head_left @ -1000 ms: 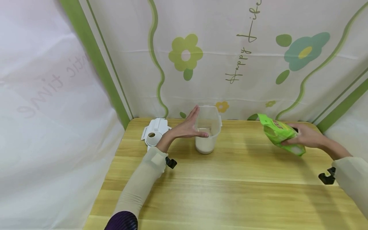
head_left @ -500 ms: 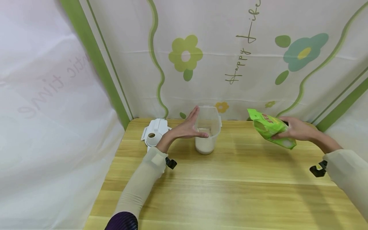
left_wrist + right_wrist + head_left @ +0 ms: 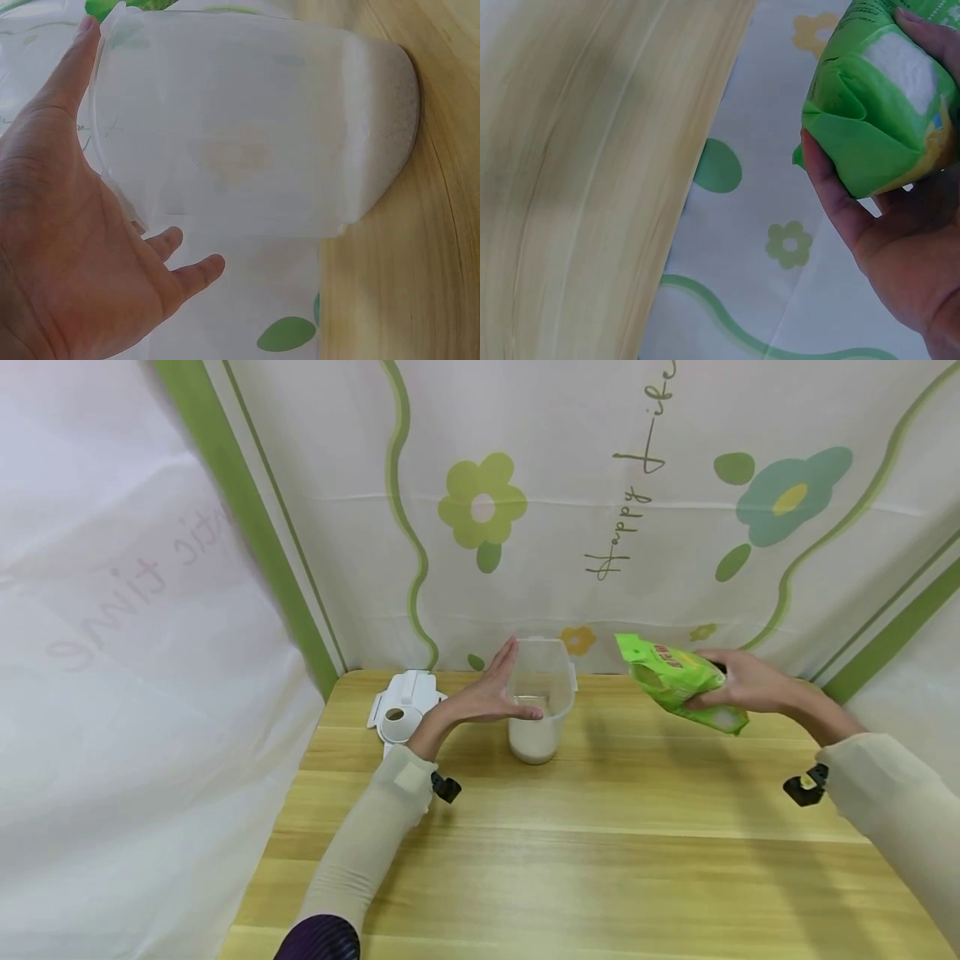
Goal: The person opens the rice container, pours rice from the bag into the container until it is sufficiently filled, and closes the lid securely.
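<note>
A clear plastic container (image 3: 542, 697) stands upright at the back middle of the wooden table, with a low layer of white grains in its bottom. My left hand (image 3: 487, 693) rests flat against its left side, fingers straight up and thumb across the front; the left wrist view shows the palm (image 3: 75, 247) beside the container wall (image 3: 247, 127). My right hand (image 3: 742, 685) grips a green bag (image 3: 678, 681) in the air, right of the container, its open end tilted toward the rim. In the right wrist view the fingers (image 3: 900, 247) wrap the bag's folded bottom (image 3: 877, 112).
A white lid (image 3: 405, 702) with a round spout lies at the back left of the table (image 3: 600, 860). A flowered cloth backdrop (image 3: 600, 527) closes the back and both sides. Bare wood stretches across the front half.
My right hand has carried the green bag leftward and a little up, closer to the container. The left hand and the container have stayed still.
</note>
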A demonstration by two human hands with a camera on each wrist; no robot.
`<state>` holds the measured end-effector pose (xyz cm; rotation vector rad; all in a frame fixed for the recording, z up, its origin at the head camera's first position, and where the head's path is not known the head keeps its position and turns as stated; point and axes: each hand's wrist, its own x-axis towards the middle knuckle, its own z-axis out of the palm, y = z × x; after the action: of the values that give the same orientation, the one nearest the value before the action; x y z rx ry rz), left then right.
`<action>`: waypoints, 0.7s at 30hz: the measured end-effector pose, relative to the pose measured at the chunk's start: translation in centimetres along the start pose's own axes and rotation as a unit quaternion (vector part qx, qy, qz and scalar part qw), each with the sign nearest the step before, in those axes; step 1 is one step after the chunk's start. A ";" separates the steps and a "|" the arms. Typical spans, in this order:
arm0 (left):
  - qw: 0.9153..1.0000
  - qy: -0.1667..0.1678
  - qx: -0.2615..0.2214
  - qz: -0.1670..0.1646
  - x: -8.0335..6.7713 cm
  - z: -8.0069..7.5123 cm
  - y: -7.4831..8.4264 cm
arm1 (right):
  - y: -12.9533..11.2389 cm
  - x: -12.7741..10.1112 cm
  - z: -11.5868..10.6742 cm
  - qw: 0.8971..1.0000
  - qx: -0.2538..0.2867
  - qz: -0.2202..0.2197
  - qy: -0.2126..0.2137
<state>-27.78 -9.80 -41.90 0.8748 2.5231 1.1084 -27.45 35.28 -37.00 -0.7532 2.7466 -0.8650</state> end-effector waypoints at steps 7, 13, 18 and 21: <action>1.000 -0.002 0.003 -0.001 0.1 0.0 0.0 | -1.8 1.0 0.2 1.000 -0.002 -0.007 0.013; 1.000 0.001 0.001 -0.003 0.2 0.1 -0.1 | -3.2 1.7 0.3 1.000 -0.017 0.007 0.010; 1.000 0.001 -0.005 -0.003 0.2 0.1 -0.2 | -4.2 2.4 0.5 1.000 -0.028 0.006 0.008; 1.000 0.000 -0.007 -0.001 0.1 0.2 -0.2 | -4.7 2.8 0.7 1.000 -0.026 0.009 0.014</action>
<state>-27.91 -9.73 -42.15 0.8686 2.5122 1.1231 -27.67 30.19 -34.83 -0.7288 2.8068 -0.8098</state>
